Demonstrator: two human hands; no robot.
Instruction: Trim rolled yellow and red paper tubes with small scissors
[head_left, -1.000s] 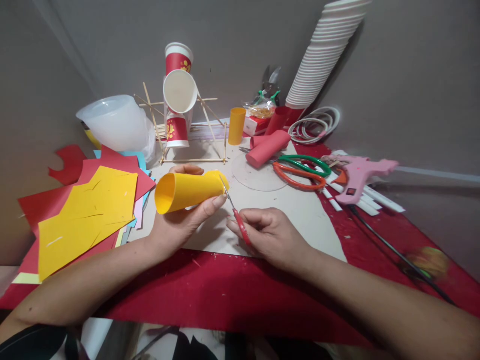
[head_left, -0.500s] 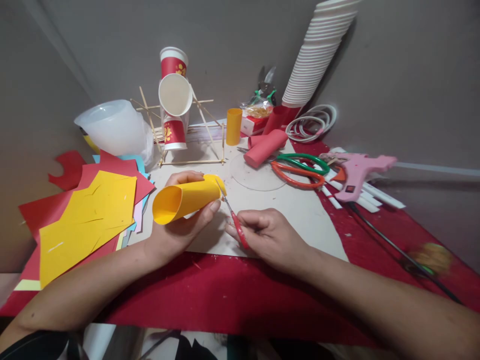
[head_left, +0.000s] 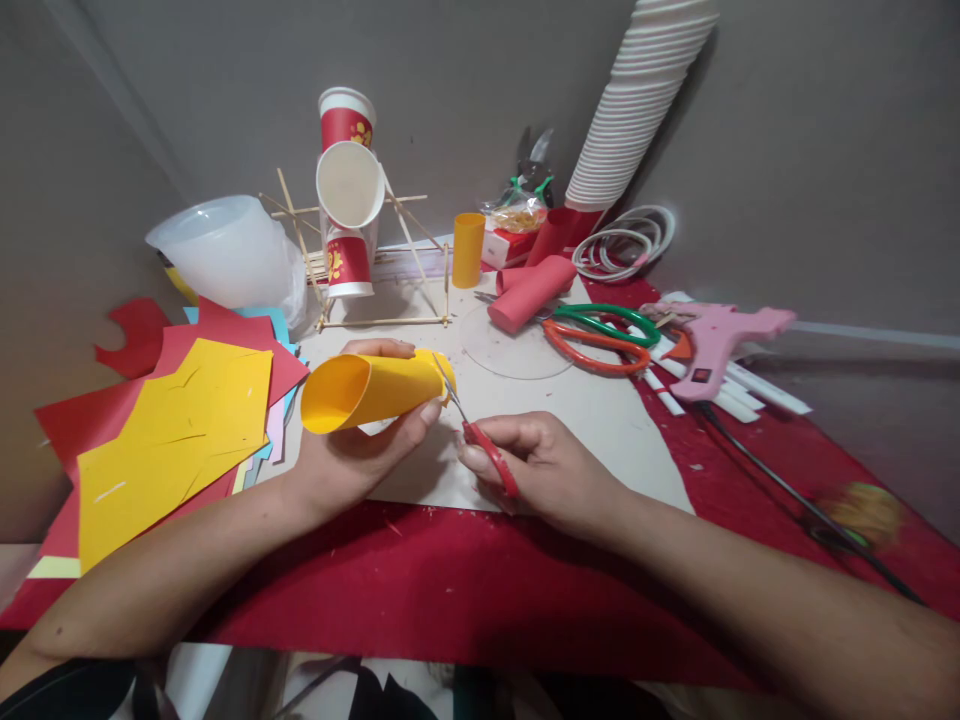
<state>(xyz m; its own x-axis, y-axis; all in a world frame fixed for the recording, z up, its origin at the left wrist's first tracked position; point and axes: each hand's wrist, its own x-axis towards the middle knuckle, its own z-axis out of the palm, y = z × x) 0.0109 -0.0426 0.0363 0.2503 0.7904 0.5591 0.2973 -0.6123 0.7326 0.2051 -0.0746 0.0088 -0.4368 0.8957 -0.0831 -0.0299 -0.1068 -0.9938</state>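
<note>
My left hand (head_left: 352, 450) is wrapped round a rolled yellow paper tube (head_left: 371, 390), held sideways above a beige card sheet (head_left: 585, 430) with its open mouth to the left. My right hand (head_left: 536, 465) grips small red-handled scissors (head_left: 487, 455). Their thin blades point up and left and meet the tube's right end. Both forearms rest over the red table cover (head_left: 450, 590).
Loose red and yellow paper sheets (head_left: 172, 430) lie at the left. Behind stand a stick frame with red paper cups (head_left: 349, 200), a clear plastic tub (head_left: 225, 250), a yellow tube (head_left: 469, 250), red tubes (head_left: 529, 290), large scissors (head_left: 600, 335), a pink glue gun (head_left: 720, 340), stacked white cups (head_left: 637, 110).
The tube has turned a little in my left hand, its mouth now higher. My right hand has shifted slightly right, the scissors' blades staying at the tube's right end.
</note>
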